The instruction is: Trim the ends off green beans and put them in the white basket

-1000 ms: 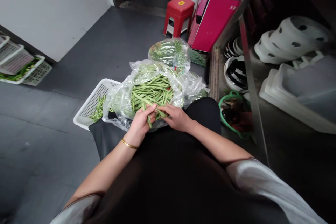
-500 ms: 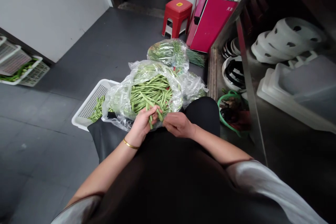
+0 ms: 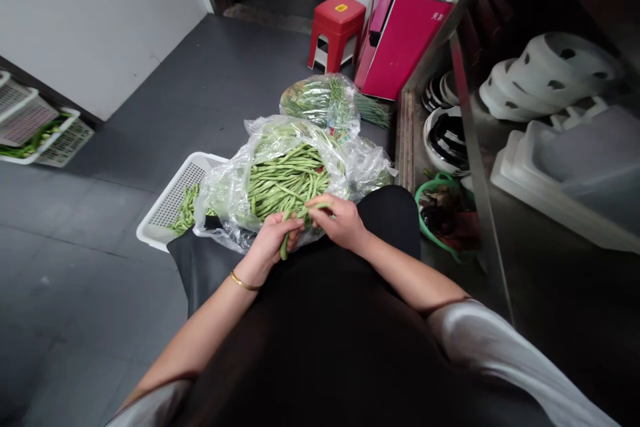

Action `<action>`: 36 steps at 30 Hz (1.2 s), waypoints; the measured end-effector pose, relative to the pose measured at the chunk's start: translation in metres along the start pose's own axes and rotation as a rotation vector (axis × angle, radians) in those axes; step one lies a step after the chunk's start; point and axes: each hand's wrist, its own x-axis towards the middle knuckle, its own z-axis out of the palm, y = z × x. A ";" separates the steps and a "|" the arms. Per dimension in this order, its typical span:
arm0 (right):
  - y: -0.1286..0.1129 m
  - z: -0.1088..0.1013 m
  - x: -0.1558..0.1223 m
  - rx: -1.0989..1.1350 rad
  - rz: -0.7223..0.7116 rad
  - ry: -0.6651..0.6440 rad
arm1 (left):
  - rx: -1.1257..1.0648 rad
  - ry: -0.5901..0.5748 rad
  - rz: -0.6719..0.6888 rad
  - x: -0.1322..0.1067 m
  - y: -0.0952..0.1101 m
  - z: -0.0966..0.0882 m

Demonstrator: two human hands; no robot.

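My left hand (image 3: 274,238) is closed around a few green beans (image 3: 285,245), one end sticking out below the fingers. Close beside it, my right hand (image 3: 342,220) pinches a green bean (image 3: 321,205) whose tip points right. Both hands are over my lap at the near side of an open clear plastic bag (image 3: 225,177), which is full of long green beans (image 3: 287,173). To the left of the bag, a white perforated basket (image 3: 160,207) holds more green beans (image 3: 187,210), partly hidden by the bag.
Behind the bag lie another bag of greens (image 3: 320,103) and a red stool (image 3: 340,17). A green basket (image 3: 436,180) and a metal shelf (image 3: 487,193) with white containers (image 3: 550,73) stand to the right. Stacked white baskets (image 3: 65,140) are at the far left.
My right hand has lifted and turned, and its fingers now hold a bean right against my left hand. The left hand has shifted slightly down; the bag and basket stay put.
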 end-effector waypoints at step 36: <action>0.045 -0.021 0.020 -0.614 0.325 -0.552 | -0.311 0.101 0.106 -0.002 0.005 -0.021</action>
